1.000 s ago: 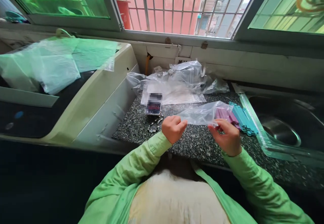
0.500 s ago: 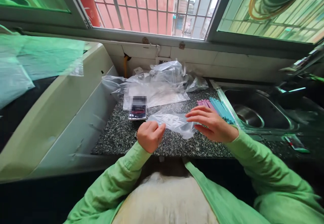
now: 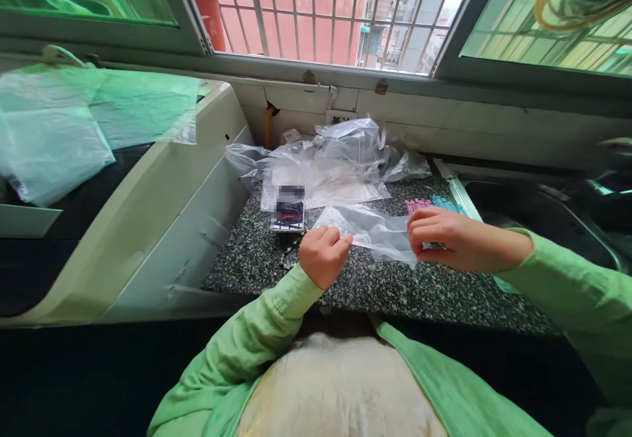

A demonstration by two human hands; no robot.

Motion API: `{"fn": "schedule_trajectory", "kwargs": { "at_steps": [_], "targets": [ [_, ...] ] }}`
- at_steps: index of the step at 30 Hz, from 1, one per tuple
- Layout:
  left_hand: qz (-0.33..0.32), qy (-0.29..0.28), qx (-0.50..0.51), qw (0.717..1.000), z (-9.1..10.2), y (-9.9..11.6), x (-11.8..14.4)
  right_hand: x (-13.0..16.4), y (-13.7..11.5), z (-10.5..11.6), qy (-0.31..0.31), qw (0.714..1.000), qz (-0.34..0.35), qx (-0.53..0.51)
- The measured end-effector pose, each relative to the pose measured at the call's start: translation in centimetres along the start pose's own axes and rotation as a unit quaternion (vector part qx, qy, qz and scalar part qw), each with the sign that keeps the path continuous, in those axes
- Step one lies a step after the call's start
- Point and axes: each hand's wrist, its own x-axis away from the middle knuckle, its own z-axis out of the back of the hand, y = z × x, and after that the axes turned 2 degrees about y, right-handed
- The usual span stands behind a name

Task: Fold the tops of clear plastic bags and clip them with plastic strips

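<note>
Pinching clear plastic bag (image 3: 378, 230) at left end with our left hand (image 3: 323, 256); long axis runs rightward to our right hand (image 3: 454, 239), fingers curved, grip we cannot tell.

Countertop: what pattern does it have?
The countertop is speckled black and white, clearest in the head view.

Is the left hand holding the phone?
No, the left hand pinches a clear plastic bag, while the phone lies beyond that hand.
</note>
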Motion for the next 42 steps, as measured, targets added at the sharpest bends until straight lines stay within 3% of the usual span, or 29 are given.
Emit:
{"fn": "schedule_trajectory", "kwargs": {
  "at_steps": [10, 17, 22, 26, 28, 30, 36, 39, 42],
  "targets": [
    [0.089, -0.017, 0.090, 0.992, -0.4, 0.1, -0.5, 2.8, 0.2, 2.4, 0.119, 0.990, 0.003, 0.074],
    [0.119, -0.030, 0.137, 0.983, 0.0, -0.3, -1.3, 2.0, 1.5, 2.2, 0.206, 0.975, -0.021, 0.087],
    [0.096, -0.036, 0.102, 0.990, 0.8, -0.6, -2.4, 1.6, 2.3, 2.1, 0.271, 0.953, -0.058, 0.121],
    [0.073, -0.032, 0.046, 0.996, 1.4, -0.2, -3.2, 2.1, 0.7, 1.6, 0.342, 0.920, -0.087, 0.170],
    [0.052, -0.034, 0.027, 0.998, 1.6, 0.0, -3.5, 2.0, -0.2, 1.4, 0.319, 0.925, -0.071, 0.194],
    [0.029, -0.038, 0.016, 0.999, 1.7, 0.0, -3.8, 1.7, -0.5, 1.4, 0.259, 0.940, -0.054, 0.216],
    [0.003, -0.040, 0.018, 0.999, 1.9, -0.5, -4.6, 0.3, 0.7, 2.5, 0.078, 0.974, -0.015, 0.213],
    [0.003, -0.053, 0.025, 0.998, 1.8, -1.0, -4.5, 0.4, 0.8, 2.8, 0.070, 0.975, -0.007, 0.209],
    [0.013, -0.067, 0.036, 0.997, 1.8, -1.5, -4.3, 1.2, 0.4, 2.8, 0.108, 0.970, 0.000, 0.220]
  ]
}}
